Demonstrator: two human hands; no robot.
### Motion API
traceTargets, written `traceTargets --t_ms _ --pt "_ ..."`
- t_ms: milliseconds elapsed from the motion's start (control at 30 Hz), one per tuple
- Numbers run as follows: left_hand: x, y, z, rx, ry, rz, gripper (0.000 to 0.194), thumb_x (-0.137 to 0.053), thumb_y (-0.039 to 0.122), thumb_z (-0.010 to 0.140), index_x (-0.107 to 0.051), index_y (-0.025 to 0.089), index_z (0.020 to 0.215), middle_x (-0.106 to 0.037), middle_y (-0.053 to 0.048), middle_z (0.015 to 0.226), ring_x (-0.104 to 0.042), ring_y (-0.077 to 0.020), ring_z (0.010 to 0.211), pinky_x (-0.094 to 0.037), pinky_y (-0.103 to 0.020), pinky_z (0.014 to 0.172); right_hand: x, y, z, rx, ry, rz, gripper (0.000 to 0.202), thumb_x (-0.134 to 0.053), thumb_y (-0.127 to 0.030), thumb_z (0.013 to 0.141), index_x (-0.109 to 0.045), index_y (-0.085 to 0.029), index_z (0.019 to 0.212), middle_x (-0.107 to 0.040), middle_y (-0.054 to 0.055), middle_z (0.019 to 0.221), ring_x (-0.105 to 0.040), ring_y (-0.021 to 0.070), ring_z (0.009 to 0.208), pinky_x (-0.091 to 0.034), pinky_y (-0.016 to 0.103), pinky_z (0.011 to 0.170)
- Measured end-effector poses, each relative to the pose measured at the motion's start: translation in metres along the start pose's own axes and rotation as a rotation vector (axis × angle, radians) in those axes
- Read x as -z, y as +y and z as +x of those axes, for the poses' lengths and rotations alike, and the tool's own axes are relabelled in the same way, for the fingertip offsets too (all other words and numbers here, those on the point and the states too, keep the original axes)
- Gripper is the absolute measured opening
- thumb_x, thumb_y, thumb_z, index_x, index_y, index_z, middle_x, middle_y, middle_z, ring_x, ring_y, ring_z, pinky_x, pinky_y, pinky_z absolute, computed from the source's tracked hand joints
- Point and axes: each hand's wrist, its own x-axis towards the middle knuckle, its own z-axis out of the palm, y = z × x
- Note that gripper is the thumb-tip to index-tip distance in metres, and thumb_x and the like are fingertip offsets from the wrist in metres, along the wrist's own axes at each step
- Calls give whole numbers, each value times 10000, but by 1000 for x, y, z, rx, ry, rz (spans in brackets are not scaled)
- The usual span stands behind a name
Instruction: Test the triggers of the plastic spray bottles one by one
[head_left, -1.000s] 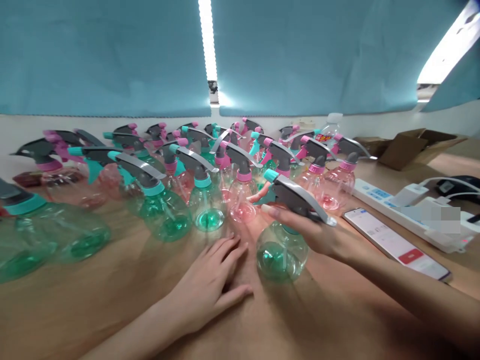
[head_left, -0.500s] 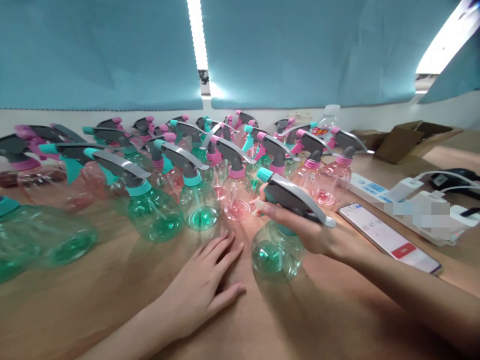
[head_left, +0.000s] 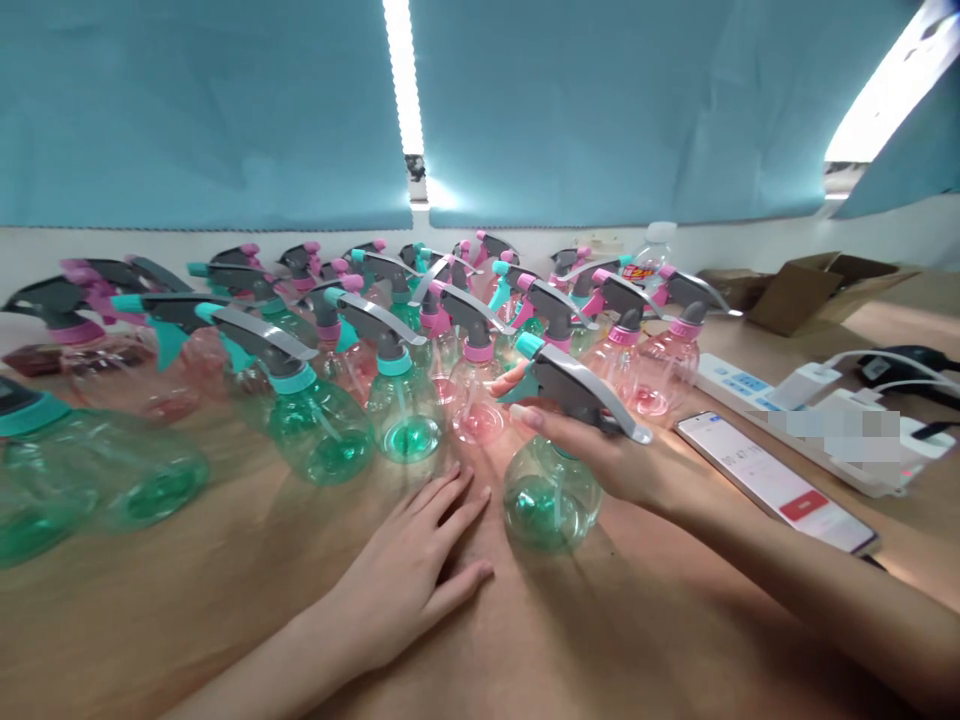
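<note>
A green spray bottle (head_left: 551,505) with a teal collar and a grey trigger head stands upright on the table. My right hand (head_left: 607,450) is around its neck, thumb and fingers stretched out and apart rather than wrapped tight; part of the neck is hidden behind it. My left hand (head_left: 420,560) lies flat on the tabletop to the left, fingers spread and holding nothing. Just beyond its fingertips are another green spray bottle (head_left: 405,420) and a pink spray bottle (head_left: 478,405).
Several more pink and green spray bottles crowd the back and left, including a green one (head_left: 322,430). At right lie a phone (head_left: 772,480) with a running timer and a power strip (head_left: 739,385) with chargers. An open cardboard box (head_left: 817,290) sits behind.
My right hand's fingers have loosened and stretched out around the bottle's neck. The bottle and my left hand stay nearly in place; the view has shifted slightly.
</note>
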Motion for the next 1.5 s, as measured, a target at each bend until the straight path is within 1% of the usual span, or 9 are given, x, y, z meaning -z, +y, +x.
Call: traceTargets --t_ms 133,267,533,733,900,1067,1233,1400,1500 --pt "-1 -1 0 -8 20 -15 616 -495 514 956 -310 310 1507 -278 -59 1573 -292 -334 1415 -293 -521 1118 -1 1 -1 29 -52 52 309 -524 -432 915 -621 -282 1167 -692 25 924 -657 228 885 -526 398 789" --pt "0 0 1 -7 11 -9 594 -482 515 961 -340 300 1496 -295 -58 1567 -301 -331 1411 -280 -523 1123 -2 0 0 27 -44 108 336 -550 -418 907 -593 -285 1213 -695 33 921 -650 252 964 -523 423 830" --pt "7 6 3 13 -43 4 582 -455 516 967 -385 246 1477 -333 -90 1549 -295 -325 1415 -285 -515 1123 -2 0 1 7 -64 248 321 -612 -464 865 -610 -276 1125 -690 20 996 -649 234 1005 -508 421 884" --pt "3 3 3 -21 -12 60 580 -431 518 978 -379 226 1477 -337 -94 1548 -283 -303 1421 -288 -483 1125 -1 -5 2 18 -76 300 283 -641 -330 856 -596 -235 1119 -656 41 1157 -658 201 971 -519 370 857" --pt "3 3 2 -24 -21 110 582 -418 518 986 -381 203 1474 -334 -101 1549 -278 -286 1424 -291 -458 1130 -3 -1 3 77 -72 321 252 -663 -369 847 -637 -255 1070 -685 14 1051 -668 194 905 -479 411 938" --pt "6 7 3 -18 -39 112 573 -437 509 981 -393 207 1466 -349 -101 1541 -287 -286 1421 -306 -466 1122 -4 3 3 120 -111 384 248 -649 -360 869 -615 -279 1101 -663 -5 1104 -662 166 892 -480 384 930" --pt "10 10 5 -11 -64 103 571 -449 489 981 -416 169 1454 -365 -130 1528 -292 -299 1417 -312 -483 1116 -3 -5 -2 63 -125 340 299 -628 -352 875 -624 -276 1165 -686 10 1040 -660 193 933 -493 389 898" --pt "12 12 5 -11 -66 89 561 -456 479 980 -426 168 1446 -370 -133 1525 -300 -308 1413 -321 -496 1109 -6 -12 -5 78 -172 389 319 -638 -354 859 -627 -252 1161 -667 36 1161 -657 187 982 -522 351 875" --pt "11 11 5 -15 -59 85 563 -458 477 980 -422 167 1448 -364 -133 1528 -295 -311 1415 -322 -500 1110 -7 -13 -3 114 -188 378 362 -614 -335 878 -597 -266 1233 -671 35 1170 -649 180 1029 -519 340 896"
